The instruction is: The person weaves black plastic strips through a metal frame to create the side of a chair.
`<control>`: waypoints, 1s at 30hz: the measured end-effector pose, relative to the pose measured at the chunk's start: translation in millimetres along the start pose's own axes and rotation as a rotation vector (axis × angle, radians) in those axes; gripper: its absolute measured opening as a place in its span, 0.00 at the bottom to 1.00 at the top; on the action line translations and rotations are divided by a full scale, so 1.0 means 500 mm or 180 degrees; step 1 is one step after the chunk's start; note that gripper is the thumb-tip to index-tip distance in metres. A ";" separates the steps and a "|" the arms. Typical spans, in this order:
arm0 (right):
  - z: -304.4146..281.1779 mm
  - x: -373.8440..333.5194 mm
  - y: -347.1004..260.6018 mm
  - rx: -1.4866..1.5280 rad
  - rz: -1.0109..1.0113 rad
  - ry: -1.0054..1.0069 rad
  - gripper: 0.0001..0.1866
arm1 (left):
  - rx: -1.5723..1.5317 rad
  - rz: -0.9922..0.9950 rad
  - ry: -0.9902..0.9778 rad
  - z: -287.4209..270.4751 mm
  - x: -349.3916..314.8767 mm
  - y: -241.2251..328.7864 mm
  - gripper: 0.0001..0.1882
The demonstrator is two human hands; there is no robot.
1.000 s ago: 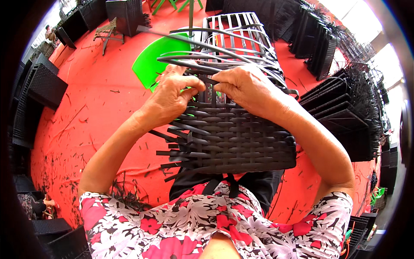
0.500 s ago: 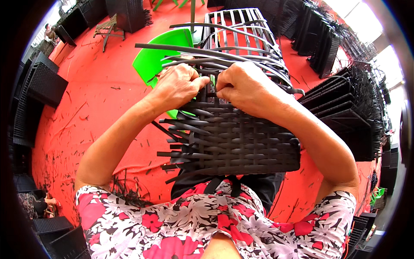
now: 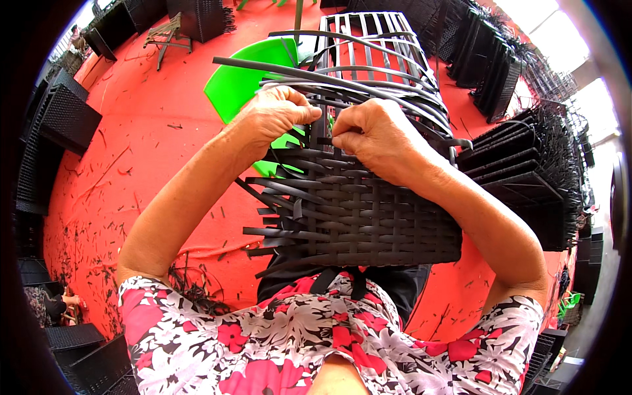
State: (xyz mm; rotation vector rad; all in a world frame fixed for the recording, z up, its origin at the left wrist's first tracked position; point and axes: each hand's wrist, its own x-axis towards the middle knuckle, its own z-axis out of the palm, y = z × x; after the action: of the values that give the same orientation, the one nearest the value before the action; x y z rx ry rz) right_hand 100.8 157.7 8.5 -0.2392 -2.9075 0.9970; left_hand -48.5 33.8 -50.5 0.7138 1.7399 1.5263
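A partly woven black basketwork panel [image 3: 388, 220] of flat strips lies across my lap, its cut strip ends sticking out to the left. My left hand [image 3: 280, 117] is closed in a pinch at the left edge of the unwoven part, what it holds being too small to make out. Just right of it, my right hand [image 3: 385, 137] pinches a black strip [image 3: 324, 140] above the top woven row. Long loose strips [image 3: 355, 84] arch over the frame beyond both hands. Bare slats of the frame [image 3: 375, 27] extend away at the far end.
A bright green plastic piece [image 3: 247, 76] stands left of the frame. Stacked black woven panels [image 3: 526, 178] rise on the right, with more woven pieces [image 3: 69, 122] at the left. Strip scraps [image 3: 197, 283] litter the red floor covering [image 3: 158, 184]. A small folding stool [image 3: 168, 39] stands far left.
My left hand's fingers have straightened somewhat and its pinch shows more openly. A small gap has widened between the two hands. The right hand stays at nearly the same spot.
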 end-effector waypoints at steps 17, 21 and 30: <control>0.048 -0.005 0.009 -0.0826 -0.1043 -0.0023 0.11 | 0.1930 0.1289 -0.0400 -0.032 -0.075 -0.013 0.04; 0.035 -0.116 -0.023 -0.1657 -0.1406 -0.0565 0.23 | 0.2014 0.1042 -0.0007 -0.101 -0.157 -0.027 0.02; -0.108 -0.196 0.039 -0.1305 -0.1005 0.1601 0.06 | 0.1511 0.1397 0.1537 -0.157 -0.238 -0.022 0.05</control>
State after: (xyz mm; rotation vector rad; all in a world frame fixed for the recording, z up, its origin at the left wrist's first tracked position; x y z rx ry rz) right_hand 205.9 189.4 38.6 -0.0328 -2.5338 0.2391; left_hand -39.3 -108.5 -39.4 1.0850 2.4833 1.6816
